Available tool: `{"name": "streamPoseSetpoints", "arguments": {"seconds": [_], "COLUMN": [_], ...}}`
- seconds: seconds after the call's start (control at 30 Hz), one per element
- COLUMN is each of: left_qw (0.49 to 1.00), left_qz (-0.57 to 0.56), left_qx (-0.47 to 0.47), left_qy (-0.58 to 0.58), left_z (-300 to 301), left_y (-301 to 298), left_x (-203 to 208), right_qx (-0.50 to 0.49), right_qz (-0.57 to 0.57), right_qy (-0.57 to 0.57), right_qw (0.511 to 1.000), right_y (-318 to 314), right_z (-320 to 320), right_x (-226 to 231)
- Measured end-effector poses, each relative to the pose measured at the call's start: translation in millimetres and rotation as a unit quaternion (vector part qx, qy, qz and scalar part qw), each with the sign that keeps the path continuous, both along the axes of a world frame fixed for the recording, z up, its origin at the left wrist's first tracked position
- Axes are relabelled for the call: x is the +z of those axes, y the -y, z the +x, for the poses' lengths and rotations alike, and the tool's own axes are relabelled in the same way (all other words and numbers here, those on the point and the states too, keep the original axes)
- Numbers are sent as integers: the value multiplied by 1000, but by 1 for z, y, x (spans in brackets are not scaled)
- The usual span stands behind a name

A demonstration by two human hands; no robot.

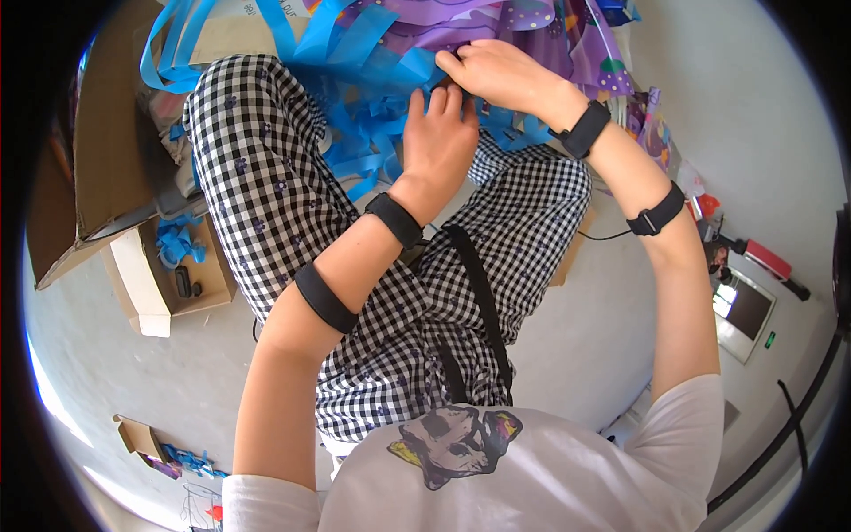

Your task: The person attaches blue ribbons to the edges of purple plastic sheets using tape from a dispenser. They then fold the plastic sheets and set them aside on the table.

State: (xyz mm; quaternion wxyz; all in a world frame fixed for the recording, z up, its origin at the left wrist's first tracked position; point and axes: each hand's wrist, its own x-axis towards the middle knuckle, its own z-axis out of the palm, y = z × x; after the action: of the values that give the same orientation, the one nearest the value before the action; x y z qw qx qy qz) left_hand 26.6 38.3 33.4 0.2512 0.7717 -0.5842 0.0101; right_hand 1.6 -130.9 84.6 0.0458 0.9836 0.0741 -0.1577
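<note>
My left hand [441,142] reaches up between my knees, fingers bent, their tips against a tangle of blue plastic strips [359,66]. What they grip is hidden. Just above and to the right, my right hand [501,78] is closed, thumb and fingers pinching at the edge where the blue strips meet a purple patterned plastic sheet [474,27]. The exact piece in that pinch is covered by the fingers. A small dark patch shows between the two hands. More crumpled blue strips [368,133] hang below, between my legs.
A large cardboard box [120,124] stands open at the left. A smaller open carton [146,275] beside it holds blue scraps and a black object. Farther right lie a red item [768,257] and a white-framed panel [743,315]. A dark cable [607,237] runs near my right knee.
</note>
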Motion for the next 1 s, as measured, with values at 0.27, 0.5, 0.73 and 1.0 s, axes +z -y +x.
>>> {"name": "streamPoseSetpoints", "arguments": {"seconds": [0.27,0.5,0.73,1.0], "left_qw": [1000,1000,1000,1000], "left_qz": [-15,8,-12,14], "left_qx": [-8,-11,-12,-19], "left_qy": [15,-10,5,1], "left_z": [2,0,2,2], "left_y": [0,3,1,2], "left_x": [-2,-1,-1,3], "right_qx": [-102,-151,-277,-532], "right_qz": [4,-54,-44,130], "right_qy": [-1,49,52,312], "right_qw": [995,986,959,777], "right_y": [-8,8,-2,-35], "right_z": [-4,-3,-19,-55], "right_x": [9,11,8,-27]}}
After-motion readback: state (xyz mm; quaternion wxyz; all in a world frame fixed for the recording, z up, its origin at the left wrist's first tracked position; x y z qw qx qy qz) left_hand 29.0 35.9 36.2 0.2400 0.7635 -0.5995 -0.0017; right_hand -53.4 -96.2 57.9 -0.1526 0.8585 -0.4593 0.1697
